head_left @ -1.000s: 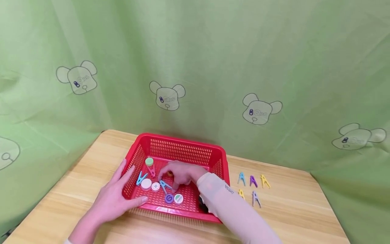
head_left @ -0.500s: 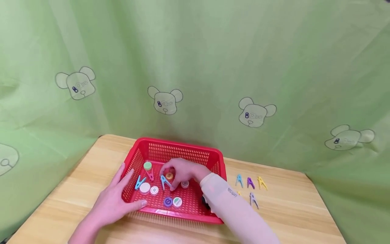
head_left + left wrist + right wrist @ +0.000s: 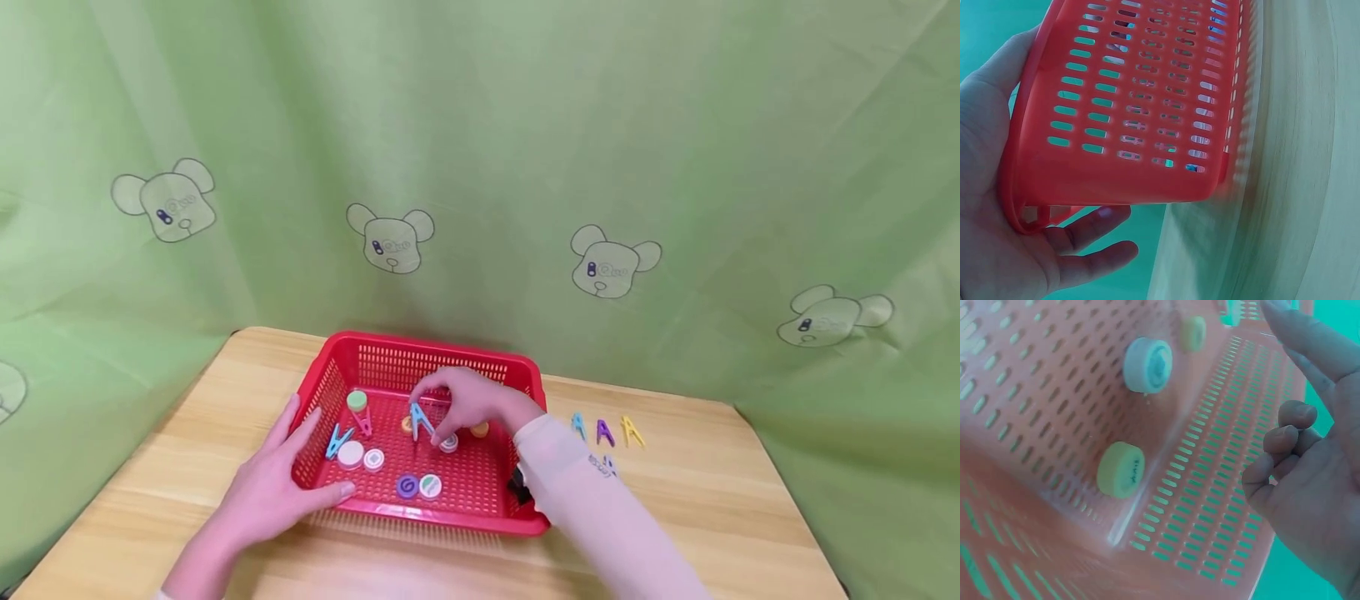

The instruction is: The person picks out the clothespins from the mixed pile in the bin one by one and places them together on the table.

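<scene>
While the left hand (image 3: 262,492) spreads loose fingers (image 3: 306,431) against the red plastic basket's (image 3: 442,345) near-left corner, the right hand (image 3: 468,400) pinches a light-blue clothespin (image 3: 417,414) over the basket's floor, near scattered bottle caps (image 3: 350,454).

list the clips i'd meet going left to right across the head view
Blue clip inside the basket, pink clip, light-blue clip held by the right hand, blue clip on the table, purple clip, yellow clip. Left out: one clip partly behind the sleeve, overlapping the purple one's place.
</scene>
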Demonstrator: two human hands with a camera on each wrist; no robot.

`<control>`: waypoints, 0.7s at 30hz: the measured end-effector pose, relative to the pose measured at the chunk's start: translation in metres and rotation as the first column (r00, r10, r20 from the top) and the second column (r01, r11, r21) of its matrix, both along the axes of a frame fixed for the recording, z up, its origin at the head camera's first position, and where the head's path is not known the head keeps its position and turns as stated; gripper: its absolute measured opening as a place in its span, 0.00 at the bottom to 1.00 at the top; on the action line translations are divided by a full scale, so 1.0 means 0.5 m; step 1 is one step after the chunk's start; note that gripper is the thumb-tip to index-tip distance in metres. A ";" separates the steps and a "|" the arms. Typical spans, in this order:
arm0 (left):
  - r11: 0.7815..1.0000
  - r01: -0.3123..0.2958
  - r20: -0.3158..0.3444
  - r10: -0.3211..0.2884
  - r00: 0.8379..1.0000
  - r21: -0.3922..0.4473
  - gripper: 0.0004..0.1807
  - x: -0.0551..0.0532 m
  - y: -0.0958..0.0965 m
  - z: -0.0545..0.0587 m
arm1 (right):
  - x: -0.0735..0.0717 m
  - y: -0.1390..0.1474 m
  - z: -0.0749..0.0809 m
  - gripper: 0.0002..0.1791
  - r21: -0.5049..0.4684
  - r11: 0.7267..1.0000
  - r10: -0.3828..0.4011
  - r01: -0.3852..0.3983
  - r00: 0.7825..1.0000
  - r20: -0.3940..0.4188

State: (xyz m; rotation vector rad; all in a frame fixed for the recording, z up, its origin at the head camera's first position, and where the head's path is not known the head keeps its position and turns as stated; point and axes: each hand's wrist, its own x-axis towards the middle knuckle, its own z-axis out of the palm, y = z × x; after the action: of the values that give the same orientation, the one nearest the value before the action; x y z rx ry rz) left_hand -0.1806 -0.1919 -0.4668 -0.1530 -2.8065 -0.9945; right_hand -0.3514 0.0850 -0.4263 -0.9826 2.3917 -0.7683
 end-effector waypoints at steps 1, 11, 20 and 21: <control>1.000 0.003 0.004 -0.003 1.000 0.002 0.64 -0.001 0.001 0.000 | 0.000 0.005 0.003 0.30 -0.001 1.000 -0.004 0.004 1.000 -0.007; 1.000 0.008 0.022 -0.009 1.000 0.008 0.65 -0.004 0.010 0.004 | -0.002 0.047 0.068 0.30 -0.013 1.000 -0.023 0.022 0.995 -0.093; 1.000 0.008 0.037 -0.008 0.999 0.004 0.67 0.000 0.010 0.010 | 0.005 0.121 0.106 0.34 -0.024 0.997 -0.073 0.070 0.985 -0.155; 1.000 0.009 0.039 -0.009 0.999 0.002 0.67 0.001 0.009 0.010 | 0.007 0.132 0.108 0.34 -0.028 0.997 -0.080 0.076 0.985 -0.151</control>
State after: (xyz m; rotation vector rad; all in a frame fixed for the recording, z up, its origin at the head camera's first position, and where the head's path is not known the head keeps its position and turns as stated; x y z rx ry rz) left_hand -0.1802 -0.1873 -0.4618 -0.1482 -2.8421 -1.0126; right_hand -0.3482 0.1511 -0.3724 -0.9939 2.5709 -0.7753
